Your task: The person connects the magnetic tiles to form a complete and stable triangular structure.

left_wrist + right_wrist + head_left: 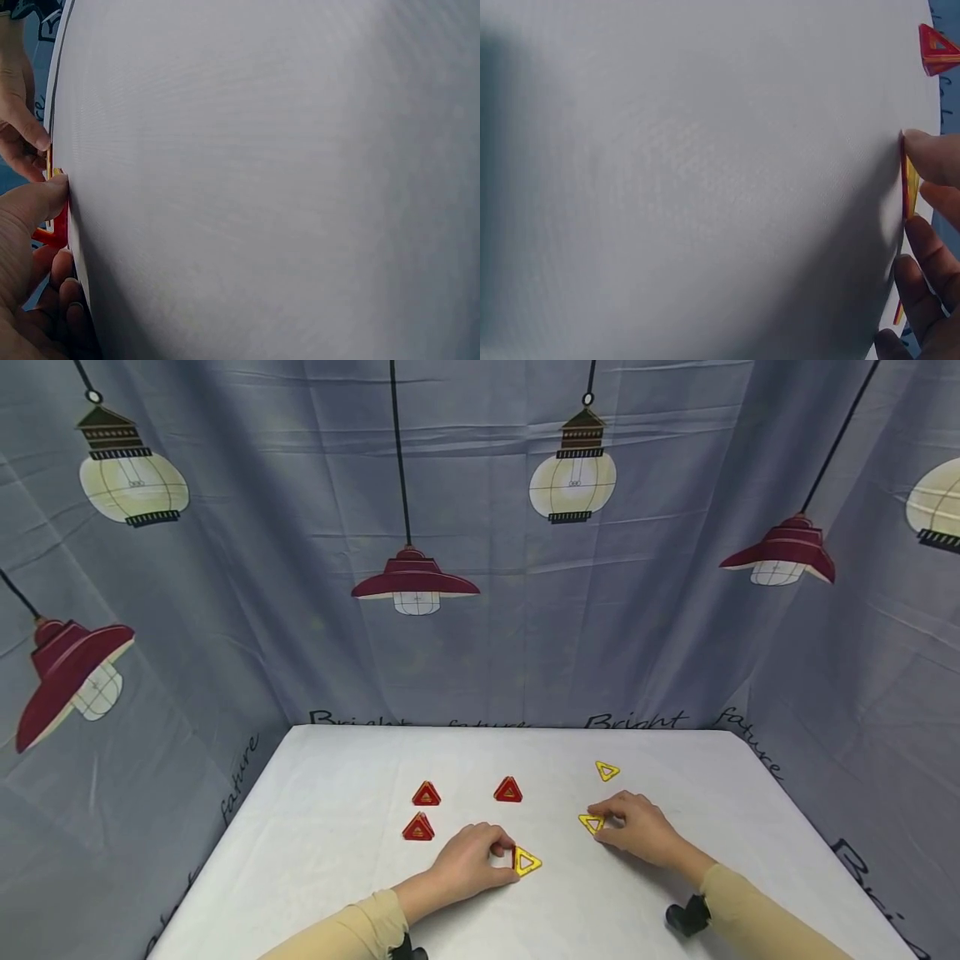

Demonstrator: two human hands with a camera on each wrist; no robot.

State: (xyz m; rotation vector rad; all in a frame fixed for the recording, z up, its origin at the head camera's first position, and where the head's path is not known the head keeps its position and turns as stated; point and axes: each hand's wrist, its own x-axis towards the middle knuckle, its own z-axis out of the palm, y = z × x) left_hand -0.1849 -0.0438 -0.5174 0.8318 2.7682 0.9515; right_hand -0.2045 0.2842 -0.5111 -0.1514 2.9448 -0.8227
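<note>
Near the front middle of the table my left hand (471,862) pinches a red triangular building tile (513,857) between thumb and fingers. A yellow-framed triangular tile (536,862) sits against its right side. In the left wrist view the thumb presses on the red-and-yellow pieces at the table surface. Farther right, my right hand (636,828) pinches another yellow triangular tile (584,817), thumb on one side and fingers on the other. Seen edge-on in the right wrist view, this tile (910,184) lies flat at the table and shows a red edge.
Three red pyramid-shaped pieces stand on the white table (337,860): two at the left (427,794), (417,827) and a red pyramid (508,790) at the middle. One more yellow triangle (607,765) lies beyond my right hand. A grey lamp-print curtain (487,660) encloses the table.
</note>
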